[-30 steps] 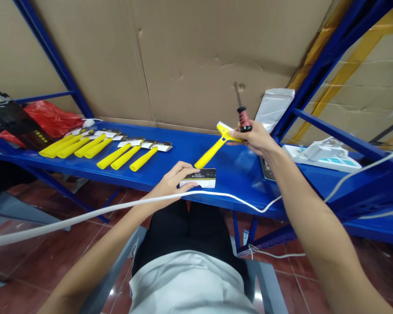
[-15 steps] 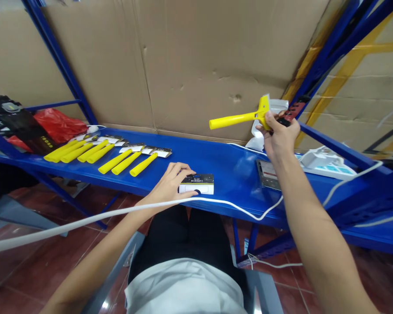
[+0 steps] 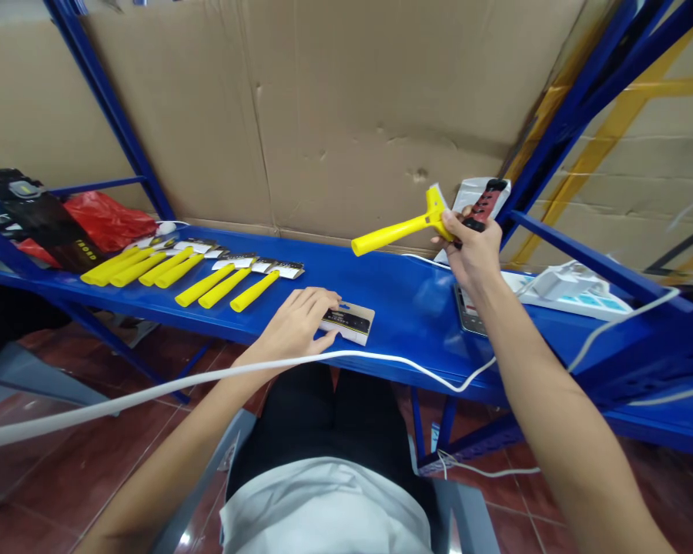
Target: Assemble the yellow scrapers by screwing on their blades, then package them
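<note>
On the blue shelf's front part, my left hand [image 3: 293,327] has its fingers and thumb around the left end of a small black-and-white card sleeve [image 3: 353,325] with a hang hole. Raised to the right, my right hand [image 3: 474,250] grips a yellow scraper [image 3: 390,233], its handle pointing left and its blade edge up. A red-and-black handled tool [image 3: 485,201] sticks up from the same hand; its kind I cannot make out. Several more yellow scrapers [image 3: 215,286] with card sleeves over their heads lie in a row to the left.
A phone-like device [image 3: 470,317] lies under my right forearm, with a white power strip [image 3: 600,304] beyond. A white cable [image 3: 219,375] crosses before my left wrist. At far left are a red plastic bag [image 3: 107,219] and a black box [image 3: 49,223]. Blue uprights [image 3: 112,115] frame the shelf.
My right hand has come left and slightly down with the scraper and the red-and-black tool. Under my left hand the sleeve has tilted, so its holed flap now shows.
</note>
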`<state>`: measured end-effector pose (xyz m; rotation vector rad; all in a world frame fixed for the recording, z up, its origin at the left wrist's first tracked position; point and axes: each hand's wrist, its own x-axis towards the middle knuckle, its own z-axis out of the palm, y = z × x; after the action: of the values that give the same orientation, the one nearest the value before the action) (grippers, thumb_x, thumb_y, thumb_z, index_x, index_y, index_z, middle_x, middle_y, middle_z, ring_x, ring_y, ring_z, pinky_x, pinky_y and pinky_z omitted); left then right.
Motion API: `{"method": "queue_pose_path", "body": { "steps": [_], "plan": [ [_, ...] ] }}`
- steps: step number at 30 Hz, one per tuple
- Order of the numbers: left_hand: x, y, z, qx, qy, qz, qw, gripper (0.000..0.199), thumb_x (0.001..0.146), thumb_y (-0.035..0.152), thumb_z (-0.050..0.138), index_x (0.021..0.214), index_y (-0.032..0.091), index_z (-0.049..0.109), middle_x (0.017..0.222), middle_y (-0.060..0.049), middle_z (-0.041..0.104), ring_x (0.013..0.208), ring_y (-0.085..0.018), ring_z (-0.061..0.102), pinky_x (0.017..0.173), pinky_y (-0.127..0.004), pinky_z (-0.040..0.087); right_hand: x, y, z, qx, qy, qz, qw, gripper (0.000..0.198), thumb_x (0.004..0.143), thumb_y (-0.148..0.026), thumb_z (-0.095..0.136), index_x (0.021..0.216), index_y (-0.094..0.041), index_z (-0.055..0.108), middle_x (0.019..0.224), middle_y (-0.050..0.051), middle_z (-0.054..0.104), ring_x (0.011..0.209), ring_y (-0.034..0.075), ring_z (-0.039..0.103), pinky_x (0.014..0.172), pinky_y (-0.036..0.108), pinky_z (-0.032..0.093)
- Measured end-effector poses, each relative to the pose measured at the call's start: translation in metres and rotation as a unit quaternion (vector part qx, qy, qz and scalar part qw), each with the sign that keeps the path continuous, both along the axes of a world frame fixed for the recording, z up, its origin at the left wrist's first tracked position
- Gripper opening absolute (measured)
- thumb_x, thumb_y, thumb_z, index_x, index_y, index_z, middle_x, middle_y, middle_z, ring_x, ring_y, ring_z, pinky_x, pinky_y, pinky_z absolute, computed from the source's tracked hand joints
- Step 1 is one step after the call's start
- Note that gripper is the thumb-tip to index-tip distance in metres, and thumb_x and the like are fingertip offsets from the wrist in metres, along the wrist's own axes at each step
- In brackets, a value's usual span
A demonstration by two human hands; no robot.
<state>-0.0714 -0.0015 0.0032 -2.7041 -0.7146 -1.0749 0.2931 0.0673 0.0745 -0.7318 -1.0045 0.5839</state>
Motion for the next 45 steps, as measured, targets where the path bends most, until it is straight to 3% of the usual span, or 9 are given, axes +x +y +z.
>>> {"method": "queue_pose_path", "body": {
  "steps": [3, 8, 13, 22, 28, 32, 36, 41, 45],
  "plan": [
    [-0.003, 0.004, -0.002, 0.077, -0.028, -0.029, 0.996, 0.016, 0.103, 0.014, 0.072, 0.116, 0.022, 0.066, 0.147, -0.018, 0.079, 0.143, -0.036, 0.073, 0.115, -0.056, 0.061, -0.010, -0.004, -0.001, -0.012, -0.002, 0.022, 1.000, 0.057, 0.062, -0.041, 0.105, 0.091, -0.029, 0.057, 0.095, -0.001, 0.070, 0.087, 0.019, 0.076, 0.063, 0.032, 0.072],
    [-0.011, 0.012, -0.007, 0.143, -0.031, -0.051, 0.988, 0.018, 0.106, 0.006, 0.062, 0.114, 0.020, 0.070, 0.153, -0.017, 0.078, 0.151, -0.035, 0.070, 0.113, -0.055, 0.065, -0.022, -0.008, -0.006, -0.018, -0.040, 0.048, 0.998, 0.061, 0.063, -0.048, 0.107, 0.093, -0.030, 0.057, 0.094, -0.001, 0.070, 0.091, 0.021, 0.077, 0.062, 0.032, 0.070],
    [-0.014, 0.018, -0.010, 0.144, -0.032, -0.043, 0.988, 0.031, 0.109, 0.001, 0.050, 0.112, 0.019, 0.074, 0.150, -0.016, 0.080, 0.153, -0.031, 0.069, 0.118, -0.051, 0.066, -0.031, -0.009, -0.010, -0.002, -0.081, 0.050, 0.995, 0.068, 0.061, -0.054, 0.112, 0.084, -0.029, 0.053, 0.096, 0.002, 0.074, 0.089, 0.025, 0.079, 0.062, 0.038, 0.071],
    [-0.015, 0.014, -0.008, 0.156, -0.043, -0.041, 0.986, 0.029, 0.114, 0.005, 0.052, 0.113, 0.018, 0.077, 0.157, -0.018, 0.075, 0.159, -0.034, 0.062, 0.117, -0.052, 0.065, -0.033, -0.011, -0.010, 0.054, -0.150, -0.034, 0.987, 0.064, 0.072, -0.064, 0.105, 0.089, -0.031, 0.054, 0.106, 0.006, 0.082, 0.096, 0.034, 0.084, 0.075, 0.053, 0.075],
    [-0.010, 0.013, 0.002, 0.171, -0.066, -0.059, 0.981, 0.030, 0.112, 0.006, 0.055, 0.121, 0.020, 0.079, 0.148, -0.016, 0.080, 0.147, -0.033, 0.073, 0.113, -0.051, 0.066, -0.041, -0.016, -0.009, 0.064, -0.185, -0.032, 0.980, 0.063, 0.073, -0.061, 0.105, 0.086, -0.030, 0.052, 0.102, 0.004, 0.082, 0.089, 0.029, 0.082, 0.075, 0.050, 0.073],
    [0.009, 0.020, 0.027, 0.169, -0.077, -0.084, 0.979, 0.034, 0.111, 0.005, 0.052, 0.124, 0.021, 0.079, 0.126, -0.013, 0.086, 0.124, -0.028, 0.078, 0.102, -0.046, 0.066, -0.040, -0.018, -0.004, 0.031, -0.192, 0.012, 0.981, 0.067, 0.066, -0.064, 0.109, 0.085, -0.029, 0.054, 0.096, 0.001, 0.082, 0.082, 0.025, 0.080, 0.070, 0.044, 0.073],
    [0.044, 0.038, 0.059, 0.158, -0.011, -0.077, 0.984, 0.029, 0.115, 0.013, 0.051, 0.118, 0.021, 0.079, 0.115, -0.011, 0.084, 0.109, -0.025, 0.075, 0.097, -0.042, 0.062, -0.026, -0.018, 0.001, -0.021, -0.189, 0.052, 0.980, 0.070, 0.058, -0.062, 0.112, 0.085, -0.029, 0.057, 0.093, 0.000, 0.080, 0.085, 0.025, 0.080, 0.074, 0.046, 0.075],
    [0.098, 0.065, 0.085, 0.162, 0.008, -0.074, 0.984, 0.029, 0.116, 0.016, 0.049, 0.125, 0.021, 0.077, 0.116, -0.011, 0.080, 0.117, -0.028, 0.072, 0.099, -0.044, 0.057, -0.003, -0.018, 0.008, -0.050, -0.209, 0.026, 0.976, 0.063, 0.062, -0.056, 0.111, 0.080, -0.028, 0.058, 0.081, -0.002, 0.069, 0.073, 0.019, 0.070, 0.076, 0.044, 0.071],
    [0.128, 0.083, 0.087, 0.107, -0.030, -0.096, 0.989, 0.032, 0.118, 0.022, 0.048, 0.138, 0.023, 0.073, 0.122, -0.012, 0.077, 0.131, -0.033, 0.069, 0.113, -0.054, 0.054, 0.009, -0.017, 0.013, -0.051, -0.214, 0.017, 0.975, 0.068, 0.057, -0.060, 0.113, 0.080, -0.028, 0.057, 0.079, -0.003, 0.064, 0.073, 0.019, 0.067, 0.075, 0.043, 0.069]
  ]
}}
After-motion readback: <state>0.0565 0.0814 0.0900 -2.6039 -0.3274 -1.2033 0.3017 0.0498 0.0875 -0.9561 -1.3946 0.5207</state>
